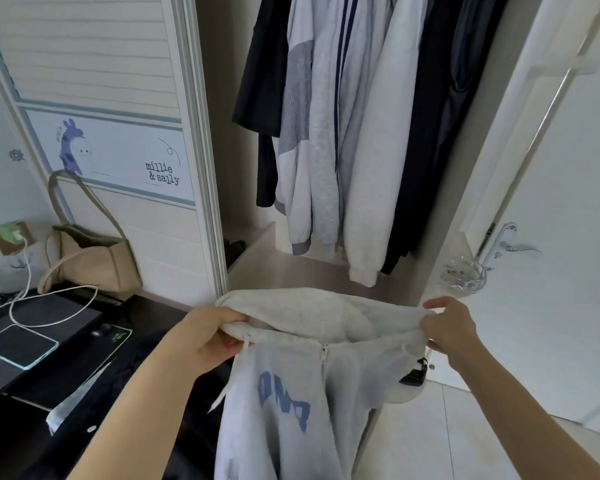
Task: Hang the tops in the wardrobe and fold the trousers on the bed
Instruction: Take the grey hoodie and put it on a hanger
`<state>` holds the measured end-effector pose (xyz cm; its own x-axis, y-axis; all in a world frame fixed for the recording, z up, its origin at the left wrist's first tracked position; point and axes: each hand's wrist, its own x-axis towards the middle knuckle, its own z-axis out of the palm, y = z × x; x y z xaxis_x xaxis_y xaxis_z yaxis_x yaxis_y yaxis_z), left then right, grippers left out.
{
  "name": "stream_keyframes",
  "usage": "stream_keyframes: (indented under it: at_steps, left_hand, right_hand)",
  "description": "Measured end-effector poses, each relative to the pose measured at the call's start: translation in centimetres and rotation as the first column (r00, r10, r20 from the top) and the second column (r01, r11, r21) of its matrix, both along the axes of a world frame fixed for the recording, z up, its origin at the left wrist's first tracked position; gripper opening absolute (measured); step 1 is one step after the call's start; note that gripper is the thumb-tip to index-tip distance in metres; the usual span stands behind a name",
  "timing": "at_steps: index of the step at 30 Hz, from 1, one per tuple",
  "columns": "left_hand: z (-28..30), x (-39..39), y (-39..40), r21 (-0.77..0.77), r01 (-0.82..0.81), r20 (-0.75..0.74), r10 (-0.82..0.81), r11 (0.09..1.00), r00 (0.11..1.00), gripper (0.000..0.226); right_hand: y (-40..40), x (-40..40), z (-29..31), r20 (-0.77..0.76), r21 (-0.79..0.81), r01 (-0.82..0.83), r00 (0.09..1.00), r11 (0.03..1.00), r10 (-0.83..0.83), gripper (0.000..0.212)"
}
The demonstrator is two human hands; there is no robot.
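Gripping the grey zip hoodie (291, 393) at its hood opening, left hand (210, 336) and right hand (449, 327) fingers are pinched closed on opposite edges before the wardrobe (326, 268).

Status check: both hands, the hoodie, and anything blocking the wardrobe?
Left hand and right hand both gripping grey hoodie at the shoulders. Hoodie held up before open wardrobe, not hung. Hanging clothes fill the rail.

the hoodie (291, 386) hangs between the left hand (212, 336) and right hand (451, 327), before the open wardrobe (326, 268); hung tops (354, 133) fill it behind; a bag (94, 261) stands left, on the desk (146, 317).
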<state>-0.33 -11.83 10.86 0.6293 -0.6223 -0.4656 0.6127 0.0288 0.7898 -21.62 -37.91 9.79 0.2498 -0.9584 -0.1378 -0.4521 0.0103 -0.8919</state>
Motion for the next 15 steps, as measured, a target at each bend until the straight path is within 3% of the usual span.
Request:
stream_keyframes:
  at_steps: [3, 6, 7, 8, 9, 10, 12, 13, 15]
  left_hand:
    - [0.3, -0.3, -0.3, 0.167, 0.289, 0.155, -0.314, 0.943, 0.937, 0.04]
    - [-0.6, -0.1, -1.2, 0.473, 0.32, 0.268, -0.48, 0.821, 0.835, 0.039]
    - [-1.0, 0.3, -1.4, 0.665, 0.251, 0.343, -0.586, 0.704, 0.734, 0.033]
    - [-1.3, 0.7, -1.6, 0.839, 0.103, 0.393, -0.725, 0.535, 0.565, 0.027]
    - [-1.6, 1.3, -1.6, 0.907, -0.132, 0.418, -0.82, 0.399, 0.391, 0.023]
    - [-1.8, 1.8, -1.5, 0.869, -0.317, 0.474, -0.823, 0.381, 0.311, 0.022]
    - [-1.6, 2.6, -1.6, 0.769, -0.466, 0.591, -0.764, 0.438, 0.258, 0.017]
    - [-1.1, 2.7, -1.7, 0.717, -0.504, 0.641, -0.74, 0.482, 0.205, 0.013]
    - [-0.7, 3.0, -2.2, 0.549, -0.51, 0.794, -0.604, 0.662, 0.072, 0.015]
  right_hand:
    - [0.5, 0.5, 1.6, 0.2, -0.315, 0.069, 0.98, 0.947, -0.005, 0.036]
    - [1.9, 1.1, 3.2, 0.352, -0.45, 0.114, 0.934, 0.886, 0.058, 0.038]
    - [2.2, 1.1, 3.6, 0.4, -0.445, 0.132, 0.914, 0.886, 0.064, 0.039]
    - [2.5, 1.3, 4.0, 0.436, -0.441, 0.14, 0.897, 0.887, 0.075, 0.04]
    - [2.9, 1.4, 4.4, 0.453, -0.455, 0.13, 0.885, 0.881, 0.103, 0.04]
    - [3.3, 1.6, 4.8, 0.451, -0.489, 0.11, 0.881, 0.865, 0.143, 0.04]
    - [4.3, 2.2, 5.4, 0.394, -0.595, 0.066, 0.893, 0.801, 0.219, 0.04]
    - [4.6, 2.4, 5.5, 0.339, -0.656, 0.039, 0.908, 0.753, 0.248, 0.039]
    - [4.7, 2.9, 5.4, 0.154, -0.761, -0.063, 0.949, 0.645, 0.275, 0.034]
